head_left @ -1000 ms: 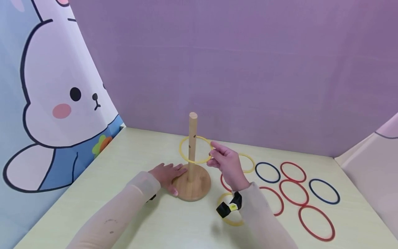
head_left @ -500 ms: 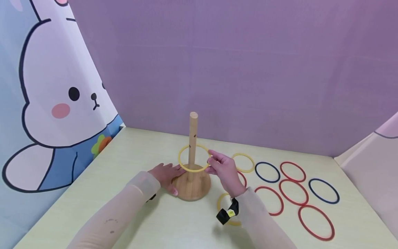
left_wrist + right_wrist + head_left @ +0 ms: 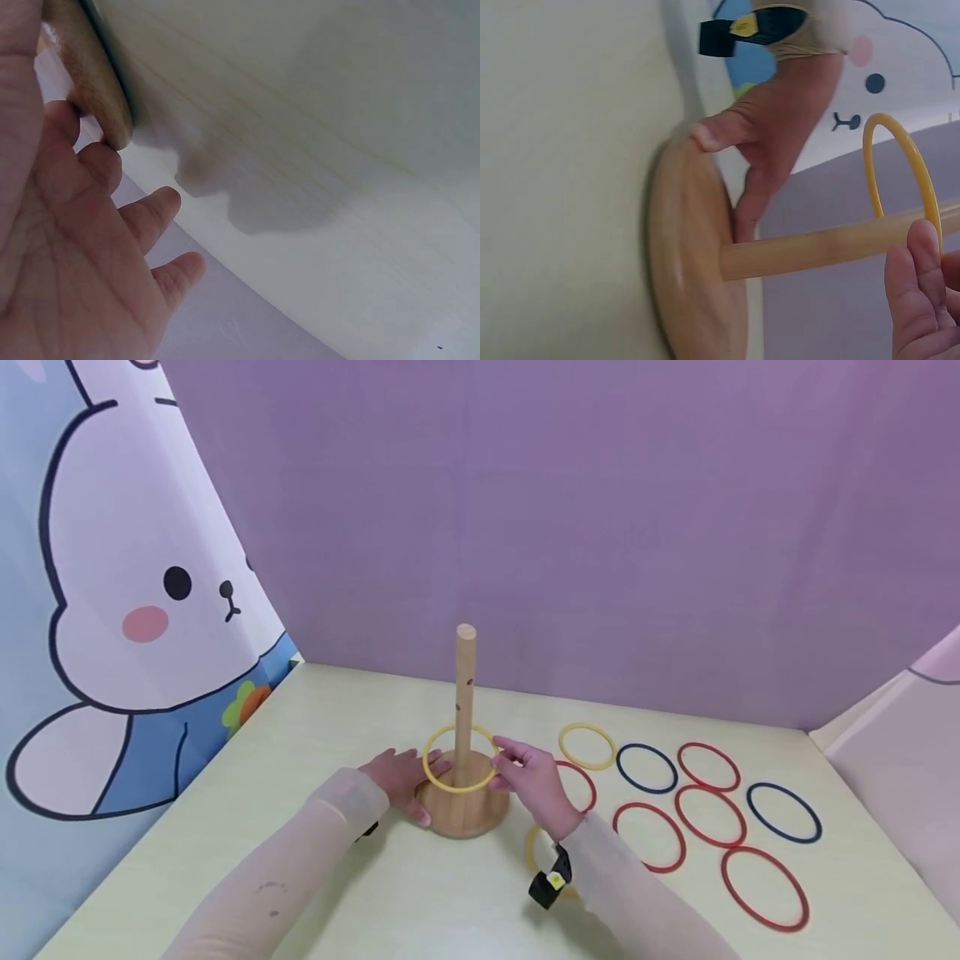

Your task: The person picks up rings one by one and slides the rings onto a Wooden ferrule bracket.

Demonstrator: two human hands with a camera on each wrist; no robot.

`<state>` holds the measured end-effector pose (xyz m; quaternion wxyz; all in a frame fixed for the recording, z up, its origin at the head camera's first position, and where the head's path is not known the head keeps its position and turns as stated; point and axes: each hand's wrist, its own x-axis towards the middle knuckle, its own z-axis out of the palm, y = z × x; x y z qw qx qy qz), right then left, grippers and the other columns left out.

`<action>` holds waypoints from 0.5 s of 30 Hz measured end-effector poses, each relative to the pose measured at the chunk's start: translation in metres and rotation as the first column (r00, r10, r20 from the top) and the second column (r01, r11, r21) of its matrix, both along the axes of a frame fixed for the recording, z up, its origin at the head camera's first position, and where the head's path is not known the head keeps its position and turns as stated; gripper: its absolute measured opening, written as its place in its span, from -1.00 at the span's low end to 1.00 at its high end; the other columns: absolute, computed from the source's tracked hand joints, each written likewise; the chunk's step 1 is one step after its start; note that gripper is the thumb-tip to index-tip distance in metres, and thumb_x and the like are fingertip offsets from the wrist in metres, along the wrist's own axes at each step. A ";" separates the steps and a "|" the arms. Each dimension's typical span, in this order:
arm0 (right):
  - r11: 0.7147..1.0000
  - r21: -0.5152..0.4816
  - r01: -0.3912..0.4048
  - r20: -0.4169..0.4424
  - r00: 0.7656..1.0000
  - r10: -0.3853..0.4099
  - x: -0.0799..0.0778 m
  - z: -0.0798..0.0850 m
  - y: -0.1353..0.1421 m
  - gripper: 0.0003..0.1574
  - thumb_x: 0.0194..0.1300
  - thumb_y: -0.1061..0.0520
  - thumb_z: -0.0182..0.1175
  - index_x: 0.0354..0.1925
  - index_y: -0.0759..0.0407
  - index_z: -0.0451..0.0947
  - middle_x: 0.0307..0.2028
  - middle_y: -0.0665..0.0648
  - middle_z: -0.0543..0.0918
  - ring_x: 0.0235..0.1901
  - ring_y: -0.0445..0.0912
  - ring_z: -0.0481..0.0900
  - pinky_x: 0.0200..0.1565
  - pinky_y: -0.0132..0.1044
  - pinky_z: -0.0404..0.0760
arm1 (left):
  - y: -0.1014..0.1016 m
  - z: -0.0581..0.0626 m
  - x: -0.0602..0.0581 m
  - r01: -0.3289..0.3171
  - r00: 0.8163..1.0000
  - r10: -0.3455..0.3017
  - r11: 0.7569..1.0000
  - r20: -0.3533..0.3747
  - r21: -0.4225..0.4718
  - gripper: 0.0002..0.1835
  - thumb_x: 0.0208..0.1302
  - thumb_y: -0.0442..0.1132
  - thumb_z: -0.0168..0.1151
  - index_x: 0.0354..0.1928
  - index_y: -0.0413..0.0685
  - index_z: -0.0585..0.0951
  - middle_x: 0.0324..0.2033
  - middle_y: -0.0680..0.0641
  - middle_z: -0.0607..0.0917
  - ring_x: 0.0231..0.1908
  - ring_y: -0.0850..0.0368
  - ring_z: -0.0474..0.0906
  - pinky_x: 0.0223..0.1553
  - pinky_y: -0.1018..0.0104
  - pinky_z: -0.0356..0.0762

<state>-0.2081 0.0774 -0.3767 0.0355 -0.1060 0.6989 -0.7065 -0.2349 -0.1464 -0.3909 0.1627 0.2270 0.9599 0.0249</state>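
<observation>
- Where the lower edge of the frame cuts off the pale sleeves (image 3: pixel 255 902), both arms angle up toward the centre; a black wrist device (image 3: pixel 546 887) on the right one partly covers a loose yellow ring (image 3: pixel 531 852) on the table (image 3: pixel 435 902).
- Left of centre, the left hand (image 3: pixel 401 781) lies spread, thumb and fingers touching the round wooden base (image 3: pixel 459 818), apparently to steady it from the side.
- Right of centre, the right hand (image 3: pixel 534 781) pinches the right edge of the held yellow ring (image 3: pixel 459 790) between thumb and fingers; a grip at the outer edge seems chosen so the hand clears the middle.
- Around the upright wooden post (image 3: pixel 466 668), mid-frame, that ring hangs above the base and apart from it, held by the right hand.
- As for holders, the post serves as one, with just the held ring about it.
- Across the right half lie five red rings (image 3: pixel 783 928), two navy rings (image 3: pixel 798 841) and another yellow ring (image 3: pixel 587 725), flat and loosely spread, perhaps so each can be lifted singly.
- Behind the table, purple cloth (image 3: pixel 600 527) fills the top; a rabbit-printed panel (image 3: pixel 112 568) stands at the left.
</observation>
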 end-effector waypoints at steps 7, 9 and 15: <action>0.996 0.089 -0.014 -0.013 1.000 0.015 0.002 -0.009 -0.003 -0.54 0.28 0.42 0.06 0.14 0.56 0.41 -0.33 0.29 0.53 -0.59 -0.26 0.58 -0.39 -0.40 0.64 | 0.001 0.002 0.000 -0.012 1.000 0.012 1.000 0.002 -0.021 0.02 -0.04 0.14 0.46 0.46 0.12 0.20 0.43 -0.08 0.20 0.37 -0.23 0.11 0.34 -0.17 -0.02; 0.996 0.086 -0.014 0.001 1.000 0.014 0.003 -0.012 -0.003 -0.54 0.28 0.41 0.06 0.14 0.56 0.41 -0.35 0.24 0.53 -0.59 -0.25 0.58 -0.39 -0.41 0.63 | 0.001 0.002 0.000 -0.013 1.000 0.013 1.000 0.001 -0.009 0.02 -0.05 0.13 0.47 0.46 0.12 0.20 0.42 -0.08 0.22 0.37 -0.24 0.11 0.34 -0.17 -0.02; 0.996 0.085 -0.031 0.039 0.999 0.027 0.008 -0.019 -0.004 -0.53 0.29 0.42 0.05 0.16 0.58 0.38 -0.38 0.16 0.51 -0.59 -0.25 0.58 -0.39 -0.39 0.64 | 0.001 0.001 0.001 0.001 0.999 -0.001 1.000 -0.033 0.015 0.02 -0.10 0.10 0.52 0.43 0.11 0.25 0.36 -0.12 0.32 0.32 -0.26 0.20 0.30 -0.19 0.07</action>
